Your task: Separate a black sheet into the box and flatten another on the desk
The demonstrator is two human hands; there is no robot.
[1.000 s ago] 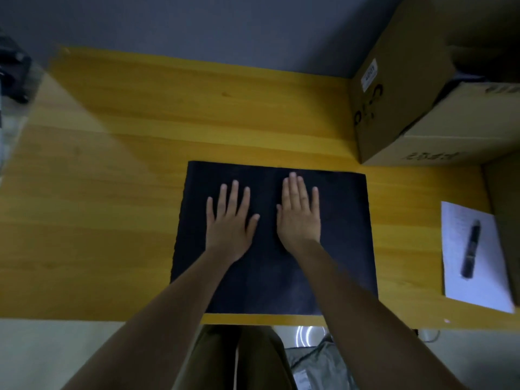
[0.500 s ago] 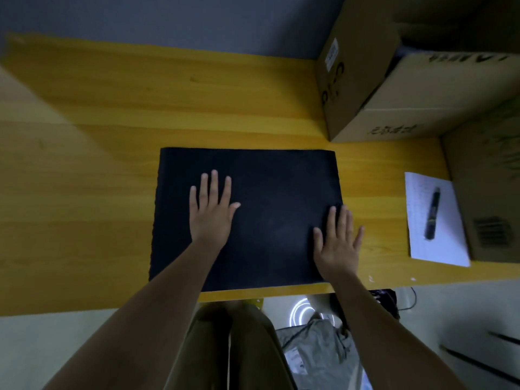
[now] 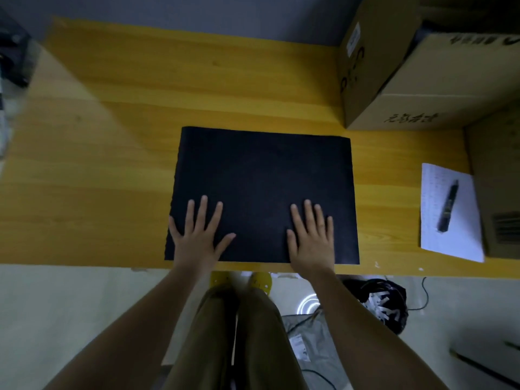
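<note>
A black sheet [image 3: 263,175] lies flat on the yellow wooden desk [image 3: 112,164], its near edge close to the desk's front edge. My left hand [image 3: 198,237] rests palm down on the sheet's near left corner, fingers spread. My right hand [image 3: 311,237] lies palm down on the near right part of the sheet, fingers apart. Neither hand holds anything. A large cardboard box [image 3: 416,80] stands at the back right of the desk; its inside is hidden from here.
A white paper [image 3: 450,218] with a dark pen [image 3: 447,206] on it lies at the right. Another cardboard box [image 3: 501,178] stands at the far right edge. Below the desk are my legs, yellow shoes, a black bag [image 3: 385,302] and cables.
Both hands slid from the sheet's middle toward its near edge and apart, the left toward the near left corner, the right toward the near right. The camera view shifted.
</note>
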